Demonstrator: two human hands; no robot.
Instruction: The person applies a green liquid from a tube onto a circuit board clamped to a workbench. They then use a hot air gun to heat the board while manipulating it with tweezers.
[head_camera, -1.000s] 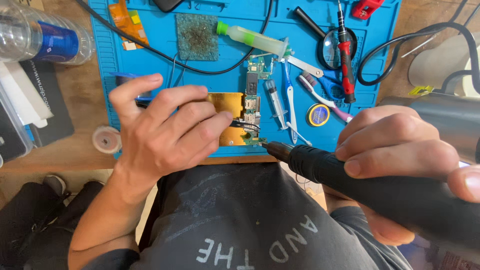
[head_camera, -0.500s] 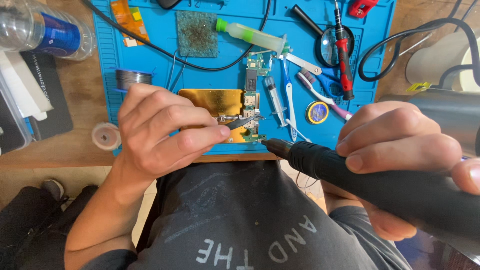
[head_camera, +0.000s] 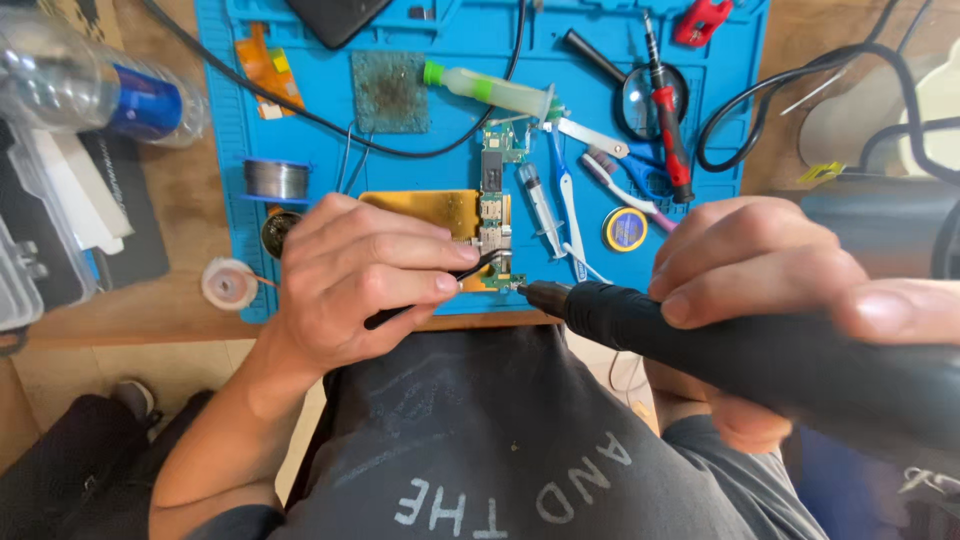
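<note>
Tweezers (head_camera: 440, 292) pinched in our left hand (head_camera: 360, 275) meet the circuit board (head_camera: 497, 240); our right hand (head_camera: 760, 270) grips one black hot-air handle (head_camera: 720, 340). Far behind lie two syringes (head_camera: 490, 88).

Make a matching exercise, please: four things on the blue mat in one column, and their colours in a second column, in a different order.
Things:
1. screwdriver handle
2. solder spool
3. syringe cap
4. plate under the circuit board

Colours:
A. green
B. golden yellow
C. red
D. silver grey

Pairs: 1-C, 2-D, 3-A, 4-B
</note>
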